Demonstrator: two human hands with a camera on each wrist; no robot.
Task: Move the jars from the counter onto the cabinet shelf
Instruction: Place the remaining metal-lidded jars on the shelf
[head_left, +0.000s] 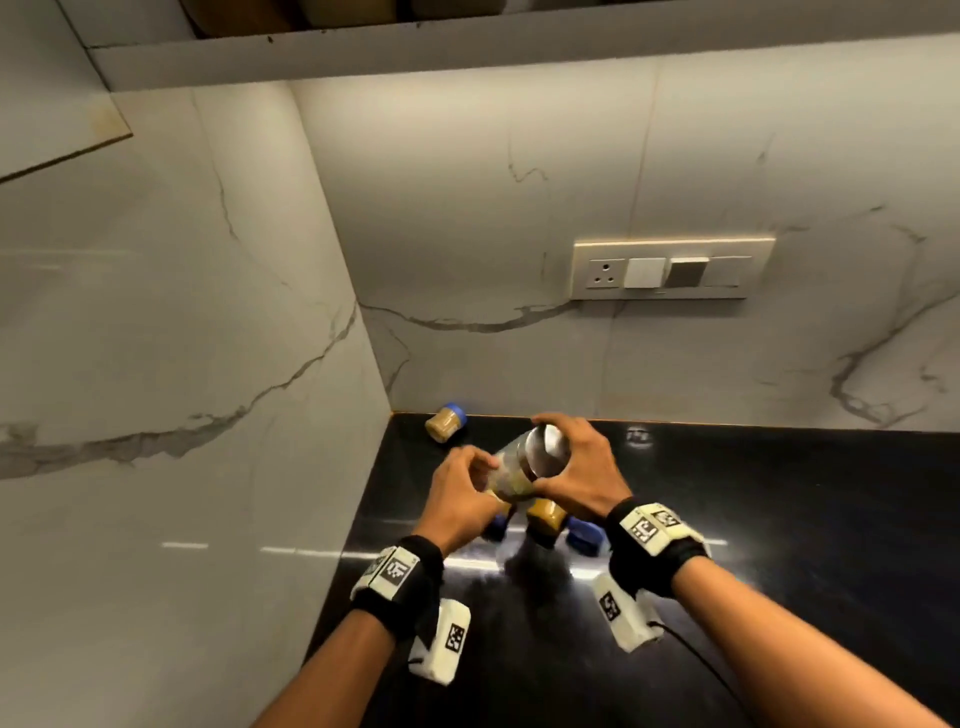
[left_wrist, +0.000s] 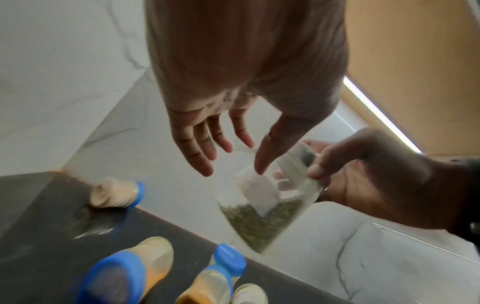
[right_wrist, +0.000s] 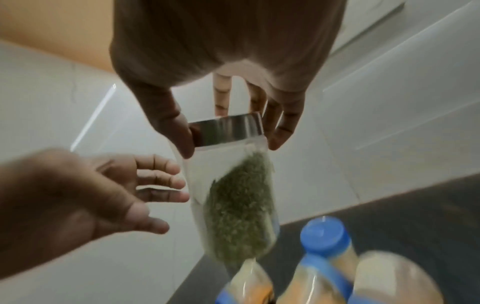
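Note:
A clear jar (head_left: 511, 475) with a silver lid (head_left: 545, 452) and green dried herbs inside hangs tilted above the black counter (head_left: 779, 519). My right hand (head_left: 545, 453) grips it by the lid, thumb on one side and fingers on the other, as the right wrist view (right_wrist: 231, 133) confirms. My left hand (head_left: 485, 478) is beside the jar's body with fingers spread; in the left wrist view the left hand (left_wrist: 233, 164) has straight fingers and its thumb tip almost meets the jar (left_wrist: 259, 218). The cabinet shelf (head_left: 467, 52) runs overhead.
A blue-lidded jar (head_left: 445, 422) of pale paste lies on its side in the back corner. Several more blue-lidded jars (head_left: 545, 519) stand under my hands. Marble walls close the left and back; a socket plate (head_left: 670, 269) is on the back wall.

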